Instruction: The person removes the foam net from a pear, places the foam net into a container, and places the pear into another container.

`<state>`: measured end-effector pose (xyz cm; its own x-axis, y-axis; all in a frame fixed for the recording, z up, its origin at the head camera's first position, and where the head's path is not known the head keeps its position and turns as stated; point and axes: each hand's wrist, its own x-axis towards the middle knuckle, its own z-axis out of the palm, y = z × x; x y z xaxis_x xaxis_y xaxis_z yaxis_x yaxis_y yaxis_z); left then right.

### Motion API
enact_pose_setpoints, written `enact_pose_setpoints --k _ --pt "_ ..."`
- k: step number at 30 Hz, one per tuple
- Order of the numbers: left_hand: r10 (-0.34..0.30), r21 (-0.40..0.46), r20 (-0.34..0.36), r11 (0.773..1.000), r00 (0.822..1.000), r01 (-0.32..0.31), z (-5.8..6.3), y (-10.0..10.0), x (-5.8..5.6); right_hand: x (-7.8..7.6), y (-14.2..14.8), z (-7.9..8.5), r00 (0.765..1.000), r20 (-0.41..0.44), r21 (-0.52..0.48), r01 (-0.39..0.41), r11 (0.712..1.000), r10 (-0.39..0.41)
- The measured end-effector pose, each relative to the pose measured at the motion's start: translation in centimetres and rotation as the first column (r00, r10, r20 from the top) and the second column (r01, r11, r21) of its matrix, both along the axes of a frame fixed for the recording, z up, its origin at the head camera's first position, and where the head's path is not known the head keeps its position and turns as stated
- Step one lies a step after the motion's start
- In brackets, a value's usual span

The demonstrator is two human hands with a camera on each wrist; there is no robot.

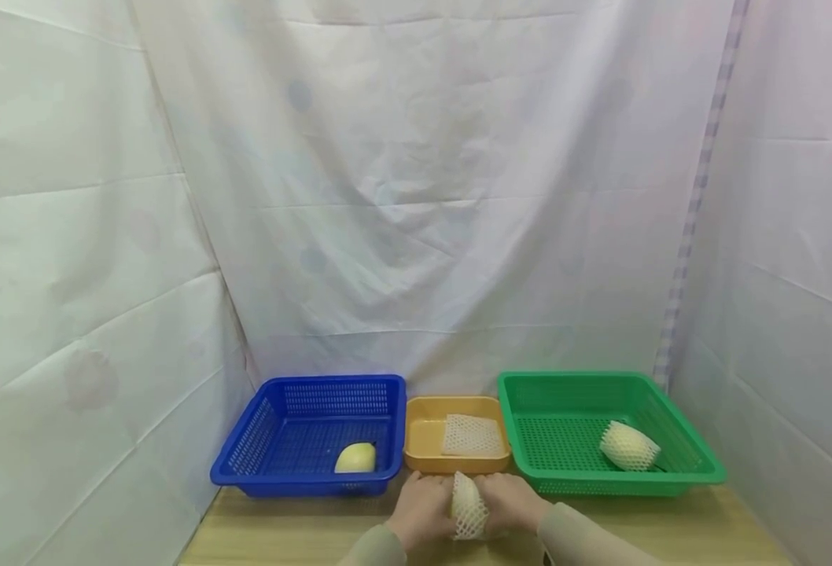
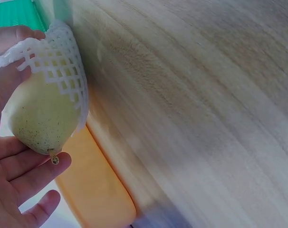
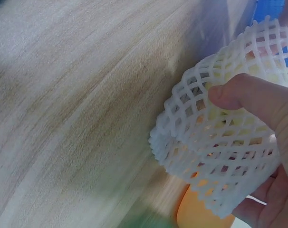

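Over the table just in front of the orange tray, both hands hold a pale yellow-green pear [image 2: 42,116] partly inside a white foam net sleeve [image 3: 182,126]. My left hand [image 1: 421,507] grips the pear's stem end, with the thumb at the sleeve's edge and fingers along the fruit's side. Brown specks and a short stem show there in the left wrist view. On the other side, my right hand [image 1: 511,501] holds the sleeve, its thumb pressed on the mesh and its fingers behind. Through the mesh, the pear shows partly; the sleeve's end beyond it hangs loose.
A blue basket [image 1: 310,481] at the left holds one bare yellow fruit [image 1: 356,458]. In the middle, an orange tray [image 1: 456,464] contains flat foam netting [image 1: 471,435]. At the right, a green basket [image 1: 617,478] holds a netted fruit [image 1: 628,447]. White curtains [image 1: 416,196] surround the table.
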<state>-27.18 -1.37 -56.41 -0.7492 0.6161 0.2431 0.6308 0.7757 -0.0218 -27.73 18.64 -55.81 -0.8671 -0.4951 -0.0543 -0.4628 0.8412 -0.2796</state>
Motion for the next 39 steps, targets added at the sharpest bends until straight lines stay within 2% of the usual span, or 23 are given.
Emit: enact_pose_setpoints --k 8,16,23,27,39 --pt "0.017 0.003 0.029 1.000 0.999 -0.017 0.2 -0.2 0.1 -0.1 -0.2 -0.1 1.000 -0.029 0.026 -0.010 1.000 0.011" --pt "0.024 0.003 0.022 1.000 0.999 -0.024 0.1 -0.3 0.0 -0.2 -0.2 -0.2 1.000 0.019 0.008 0.004 1.000 -0.004" --pt "0.034 0.010 0.055 0.999 0.998 -0.034 0.1 -0.3 0.1 0.4 -0.4 -0.3 0.998 -0.040 -0.012 -0.051 0.999 0.051" --pt "0.029 0.023 0.042 0.999 0.999 -0.030 -0.1 -0.4 0.0 0.6 -0.8 -0.4 0.997 -0.046 -0.035 -0.066 0.997 0.064" --pt "-0.023 0.059 0.019 0.998 1.000 0.022 -0.3 -0.5 0.1 0.4 -1.0 -1.6 0.999 -0.048 -0.075 -0.024 0.997 0.021"
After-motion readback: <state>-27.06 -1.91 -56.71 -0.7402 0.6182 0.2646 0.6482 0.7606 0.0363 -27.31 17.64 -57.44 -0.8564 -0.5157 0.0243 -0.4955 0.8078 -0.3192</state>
